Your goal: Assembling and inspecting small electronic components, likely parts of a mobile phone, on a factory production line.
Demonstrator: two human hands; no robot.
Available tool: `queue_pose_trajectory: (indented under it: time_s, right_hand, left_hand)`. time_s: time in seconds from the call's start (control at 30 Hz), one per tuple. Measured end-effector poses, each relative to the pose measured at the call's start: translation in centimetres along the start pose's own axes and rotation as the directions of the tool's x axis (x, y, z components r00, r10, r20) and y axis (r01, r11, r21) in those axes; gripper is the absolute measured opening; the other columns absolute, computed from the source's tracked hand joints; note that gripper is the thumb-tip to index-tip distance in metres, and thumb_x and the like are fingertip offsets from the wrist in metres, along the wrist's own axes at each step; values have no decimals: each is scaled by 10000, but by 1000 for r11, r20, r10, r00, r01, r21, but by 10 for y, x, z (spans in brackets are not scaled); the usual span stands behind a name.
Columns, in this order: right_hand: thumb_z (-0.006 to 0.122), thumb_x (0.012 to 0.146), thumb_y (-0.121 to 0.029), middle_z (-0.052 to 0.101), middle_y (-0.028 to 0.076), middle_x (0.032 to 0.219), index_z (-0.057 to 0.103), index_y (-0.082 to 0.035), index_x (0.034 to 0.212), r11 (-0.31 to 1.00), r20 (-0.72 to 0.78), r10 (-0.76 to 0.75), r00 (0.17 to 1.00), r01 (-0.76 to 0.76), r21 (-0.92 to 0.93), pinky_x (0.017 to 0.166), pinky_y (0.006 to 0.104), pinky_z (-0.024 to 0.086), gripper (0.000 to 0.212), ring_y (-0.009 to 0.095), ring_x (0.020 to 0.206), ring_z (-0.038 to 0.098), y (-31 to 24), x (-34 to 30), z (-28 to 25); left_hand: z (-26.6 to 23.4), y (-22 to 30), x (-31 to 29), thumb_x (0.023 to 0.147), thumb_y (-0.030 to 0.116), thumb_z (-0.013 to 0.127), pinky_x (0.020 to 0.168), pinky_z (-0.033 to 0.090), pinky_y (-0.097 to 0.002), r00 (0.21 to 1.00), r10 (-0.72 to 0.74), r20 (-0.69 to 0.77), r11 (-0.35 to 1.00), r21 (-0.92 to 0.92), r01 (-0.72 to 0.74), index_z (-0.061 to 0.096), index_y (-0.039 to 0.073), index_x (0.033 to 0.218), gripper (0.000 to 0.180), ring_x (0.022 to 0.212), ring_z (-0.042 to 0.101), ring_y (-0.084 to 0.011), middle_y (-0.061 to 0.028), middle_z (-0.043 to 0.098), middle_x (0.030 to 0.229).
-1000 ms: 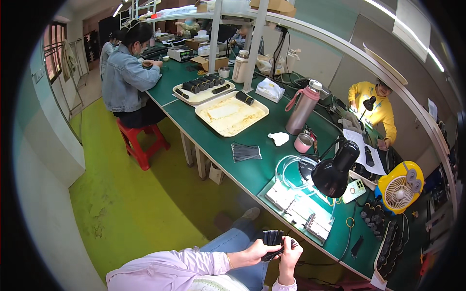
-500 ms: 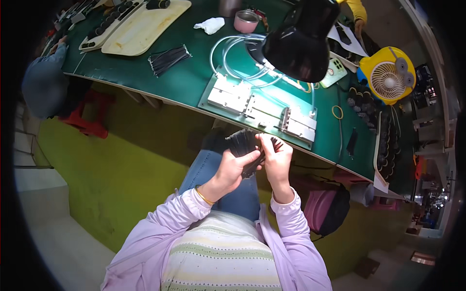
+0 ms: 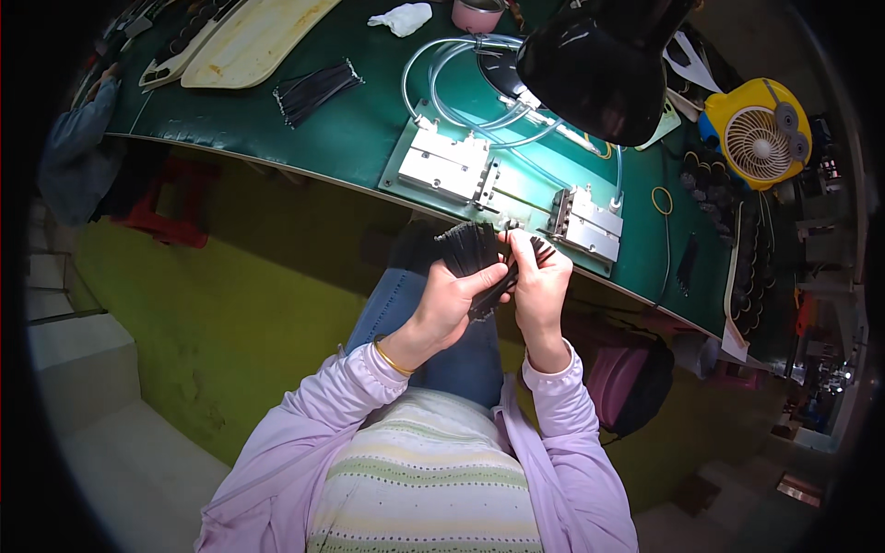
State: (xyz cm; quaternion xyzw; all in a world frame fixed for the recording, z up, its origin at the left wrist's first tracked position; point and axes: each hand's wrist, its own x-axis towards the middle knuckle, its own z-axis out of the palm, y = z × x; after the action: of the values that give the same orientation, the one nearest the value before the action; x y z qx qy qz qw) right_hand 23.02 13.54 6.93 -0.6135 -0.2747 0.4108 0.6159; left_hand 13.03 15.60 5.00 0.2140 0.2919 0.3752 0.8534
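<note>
A thick bundle of thin black wires (image 3: 468, 247) with pale tips sits in my left hand (image 3: 450, 300), whose thumb presses across it. To its right, my right hand (image 3: 542, 284) closes its fingers on a smaller bunch of the black wires (image 3: 544, 249), whose ends stick out past the knuckles. Both hands are close together above my lap, just in front of the table edge. Right beyond them lies a metal clamping fixture with two silver blocks (image 3: 444, 166) on a flat plate, with clear air tubes (image 3: 406, 88) running from it.
A black lamp (image 3: 590, 78) hangs over the fixture. On the green table (image 3: 304, 152) lie another black wire bundle (image 3: 318, 90), a cream tray (image 3: 249, 46), a white cloth (image 3: 402, 18) and a yellow fan (image 3: 761, 134). A person's sleeve (image 3: 78, 129) shows at the left; a pink-black bag (image 3: 631, 382) is below right.
My view has shifted, so the table sits higher in it. Both hands have moved slightly up and right, still on the black wires; the right fingers have shifted a little.
</note>
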Motion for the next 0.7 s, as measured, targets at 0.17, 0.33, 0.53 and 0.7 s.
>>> queue_pose_trajectory:
  time_s: [0.17,0.33,0.53,0.7]
  right_hand:
    - [547,822,-117,498,-30,535,623,25,767,999,-19,2,1000,-2,-40,369,164,277,170,9,419,390,1,-6,-2]
    - [543,820,-126,520,-17,532,621,18,741,999,-21,-32,999,31,-26,327,164,295,182,17,381,409,2,-5,-4]
    - [555,818,-140,520,-17,544,625,6,745,999,30,-35,999,36,-27,325,165,294,177,15,386,406,2,-2,-4]
    - [556,820,-137,528,-14,580,630,1,772,997,4,65,998,-65,-46,320,160,287,163,20,397,415,-9,-4,10]
  left_hand:
    - [2,-3,-6,786,8,550,533,482,-227,1000,13,4,1000,-13,-13,546,28,920,135,655,564,-114,-37,573,793]
    - [4,-4,-10,784,9,552,537,488,-230,1000,1,-5,999,-39,-2,548,22,947,163,667,572,-119,-43,579,808]
    - [-1,-7,-6,778,4,557,545,493,-240,1000,-4,7,999,-44,5,560,12,948,170,682,580,-128,-54,588,833]
    - [0,10,-8,775,16,567,536,485,-238,998,56,-23,998,-15,-57,563,8,940,165,683,579,-125,-52,590,825]
